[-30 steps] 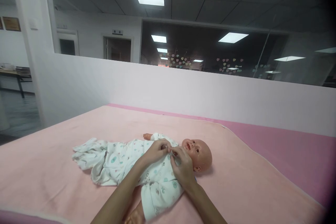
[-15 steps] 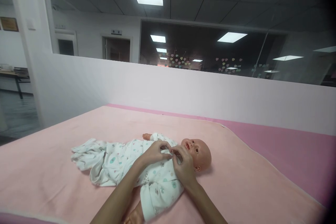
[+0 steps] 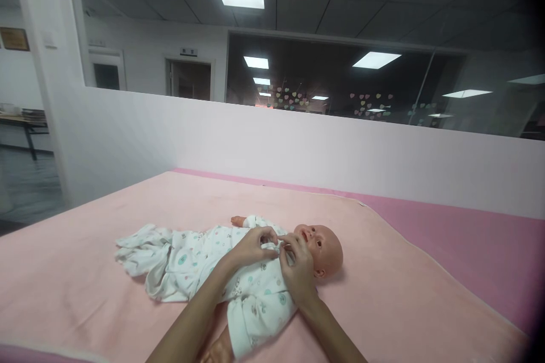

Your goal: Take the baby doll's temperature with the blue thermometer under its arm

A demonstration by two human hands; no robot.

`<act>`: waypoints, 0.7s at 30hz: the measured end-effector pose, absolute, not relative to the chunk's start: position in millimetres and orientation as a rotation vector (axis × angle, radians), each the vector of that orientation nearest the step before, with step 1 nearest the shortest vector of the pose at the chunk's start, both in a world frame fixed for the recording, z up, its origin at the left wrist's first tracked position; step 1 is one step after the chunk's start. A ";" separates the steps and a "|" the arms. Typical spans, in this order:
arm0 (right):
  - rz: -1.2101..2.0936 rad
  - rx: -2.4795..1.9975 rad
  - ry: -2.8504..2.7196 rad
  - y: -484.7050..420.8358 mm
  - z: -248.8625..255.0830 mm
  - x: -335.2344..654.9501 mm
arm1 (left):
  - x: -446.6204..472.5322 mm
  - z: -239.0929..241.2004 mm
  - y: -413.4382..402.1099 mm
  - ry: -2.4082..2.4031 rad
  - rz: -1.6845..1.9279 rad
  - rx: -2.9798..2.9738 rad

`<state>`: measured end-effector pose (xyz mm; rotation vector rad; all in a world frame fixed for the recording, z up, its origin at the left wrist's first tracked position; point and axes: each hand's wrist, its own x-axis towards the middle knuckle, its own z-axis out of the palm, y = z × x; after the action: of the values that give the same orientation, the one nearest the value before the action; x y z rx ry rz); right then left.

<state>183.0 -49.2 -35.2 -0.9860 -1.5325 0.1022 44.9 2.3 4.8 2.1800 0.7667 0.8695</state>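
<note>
A baby doll (image 3: 323, 248) lies on its back on a pink blanket (image 3: 383, 295), head to the right. It wears a white romper (image 3: 204, 264) printed with small coloured dots. My left hand (image 3: 251, 245) and my right hand (image 3: 298, 269) meet at the doll's upper chest, just below its chin. Both pinch the romper's fabric at the neckline, fingers curled and pressed together. The doll's near arm in its sleeve (image 3: 247, 323) lies between my forearms; its far hand (image 3: 238, 220) sticks out beyond the body.
The blanket covers a darker pink mattress (image 3: 468, 227) set against a low white partition wall (image 3: 298, 147). Behind the partition are a dark glass wall with heart stickers, a doorway and a desk (image 3: 21, 119) at far left.
My fingers have shifted slightly at the neckline and the right hand has edged a little toward the left hand. The doll and blanket have not moved.
</note>
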 end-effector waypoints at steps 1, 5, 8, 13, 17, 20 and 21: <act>0.067 -0.995 -1.530 -48.5 -35.6 183.4 | 44.9 4.8 2.6 0.765 0.867 2.173; -0.012 -1.000 -1.597 -46.6 -38.1 184.8 | 44.6 5.6 3.6 0.740 0.866 2.136; -0.127 -0.973 -1.695 -48.1 -39.5 184.1 | 44.3 7.1 3.3 0.692 0.860 2.056; -0.252 -0.947 -1.796 -52.7 -36.1 180.7 | 40.3 10.6 3.4 0.678 0.867 1.963; -0.242 -0.950 -1.873 -54.7 -33.6 179.4 | 26.0 15.8 7.0 0.680 0.734 1.918; -0.244 -0.968 -1.885 -55.6 -33.9 178.7 | 12.0 19.9 9.3 0.725 0.659 1.875; -0.236 -0.977 -1.889 -55.7 -34.0 178.1 | 8.3 20.8 9.8 0.743 0.645 1.877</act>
<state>178.1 -55.7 -34.0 -0.9773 -1.8890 -0.2361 8.3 9.8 20.8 1.8773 0.7433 0.6445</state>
